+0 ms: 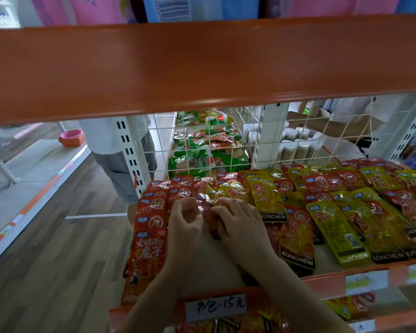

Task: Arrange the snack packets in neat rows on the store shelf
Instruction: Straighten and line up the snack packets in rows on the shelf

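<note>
A broad orange shelf edge (pixel 202 66) crossed the upper view, with pink and blue fabric (pixel 168 8) hanging above it. Below ran a wood-grain floor (pixel 58 248) marked by a white line (pixel 95 216). White slotted uprights (pixel 127 150) and a white wire grid (pixel 226 140) stood behind the shelf. A person in grey shorts (pixel 120 164) stood in the aisle, near a pink basin (pixel 70 137). A handwritten price label (pixel 215 306) was fixed to the lower shelf edge.

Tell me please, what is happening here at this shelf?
A person is arranging snack packets on a store shelf. Both hands, left hand and right hand, hold one red packet between them. A neat red row lies at the left; yellow packets at the right lie askew.
</note>
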`<state>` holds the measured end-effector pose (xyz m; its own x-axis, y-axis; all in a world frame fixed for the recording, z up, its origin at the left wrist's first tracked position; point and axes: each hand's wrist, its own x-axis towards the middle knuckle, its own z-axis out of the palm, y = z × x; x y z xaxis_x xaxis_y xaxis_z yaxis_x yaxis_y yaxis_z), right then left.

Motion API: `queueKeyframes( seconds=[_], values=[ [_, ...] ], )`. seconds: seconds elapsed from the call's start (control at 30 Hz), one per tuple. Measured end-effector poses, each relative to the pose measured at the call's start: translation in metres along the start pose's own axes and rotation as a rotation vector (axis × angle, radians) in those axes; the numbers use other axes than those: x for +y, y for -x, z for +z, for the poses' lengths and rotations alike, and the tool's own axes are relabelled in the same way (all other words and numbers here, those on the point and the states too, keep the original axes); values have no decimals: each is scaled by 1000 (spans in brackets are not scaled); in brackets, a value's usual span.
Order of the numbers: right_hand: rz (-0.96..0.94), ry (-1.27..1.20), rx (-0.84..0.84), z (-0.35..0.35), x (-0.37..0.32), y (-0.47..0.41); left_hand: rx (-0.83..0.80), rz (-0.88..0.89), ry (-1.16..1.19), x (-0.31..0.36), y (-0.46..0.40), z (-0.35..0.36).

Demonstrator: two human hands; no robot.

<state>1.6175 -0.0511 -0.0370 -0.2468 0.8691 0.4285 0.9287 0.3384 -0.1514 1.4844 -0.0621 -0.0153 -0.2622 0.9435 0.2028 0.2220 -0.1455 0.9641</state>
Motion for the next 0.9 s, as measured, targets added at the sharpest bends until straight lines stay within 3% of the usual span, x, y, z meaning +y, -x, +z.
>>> queueKeyframes(
  seconds=[0.2,0.43,0.53,0.73,0.9],
  values=[
    [48,-20,54,-1,-3,0,-23,-156,151,2,-1,0],
    [105,-8,148,-4,-6,1,-149,-143,-74,-1,-4,8],
    [142,-19,166,-9,-8,2,-114,-102,-164,2,-2,9],
    [182,-52,168,-15,-8,5,-15,-111,-123,14,-7,-8],
    [57,-191,167,-16,-6,1,-13,-107,-186,12,-12,-29]
  ],
)
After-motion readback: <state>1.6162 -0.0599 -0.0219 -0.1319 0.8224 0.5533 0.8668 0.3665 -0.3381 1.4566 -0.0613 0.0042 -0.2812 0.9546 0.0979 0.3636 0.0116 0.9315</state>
